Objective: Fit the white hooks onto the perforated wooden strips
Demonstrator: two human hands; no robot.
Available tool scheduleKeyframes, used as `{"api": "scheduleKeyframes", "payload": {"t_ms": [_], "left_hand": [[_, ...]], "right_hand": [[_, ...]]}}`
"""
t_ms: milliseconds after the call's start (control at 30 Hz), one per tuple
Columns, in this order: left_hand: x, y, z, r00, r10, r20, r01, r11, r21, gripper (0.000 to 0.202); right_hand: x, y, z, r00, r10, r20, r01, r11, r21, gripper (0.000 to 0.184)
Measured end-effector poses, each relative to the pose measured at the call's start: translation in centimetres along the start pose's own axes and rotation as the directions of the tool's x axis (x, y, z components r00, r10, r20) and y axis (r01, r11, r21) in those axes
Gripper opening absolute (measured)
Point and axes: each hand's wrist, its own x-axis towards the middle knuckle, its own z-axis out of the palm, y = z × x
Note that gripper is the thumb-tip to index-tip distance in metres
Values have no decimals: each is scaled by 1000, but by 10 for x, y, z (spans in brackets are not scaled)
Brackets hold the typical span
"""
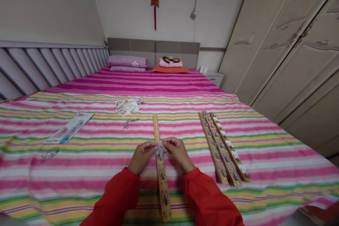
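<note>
A long narrow wooden strip (156, 127) with small holes lies lengthwise on the striped cloth in front of me. Above its middle, a clear adhesive hook (160, 150) is pinched between my left hand (143, 155) and my right hand (178, 152), one at each side. Whether this hook touches the wood I cannot tell. Nearer to me, two similar metal hooks (165, 197) sit on the strip. Both hands are closed, with thumbs and fingertips at the hook's edges.
Three wooden strips bearing hooks (217, 144) lie at the right. To the left are a long flat package (69, 129) and a thin looped wire-like item (49, 154). Loose packets (125, 107) and a small clear piece (130, 123) lie beyond my hands. A wardrobe (286, 53) flanks the bed.
</note>
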Motion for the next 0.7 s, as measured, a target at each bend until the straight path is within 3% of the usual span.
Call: {"api": "scheduleKeyframes", "payload": {"t_ms": [300,700], "left_hand": [[33,-13,4,982,-122,-147,95,980,-173,42],[45,-47,7,976,-90,-197,78,995,-67,27]], "right_hand": [[28,14,5,996,-18,-84,23,998,51,27],[43,49,-1,989,-30,-144,33,999,14,16]]}}
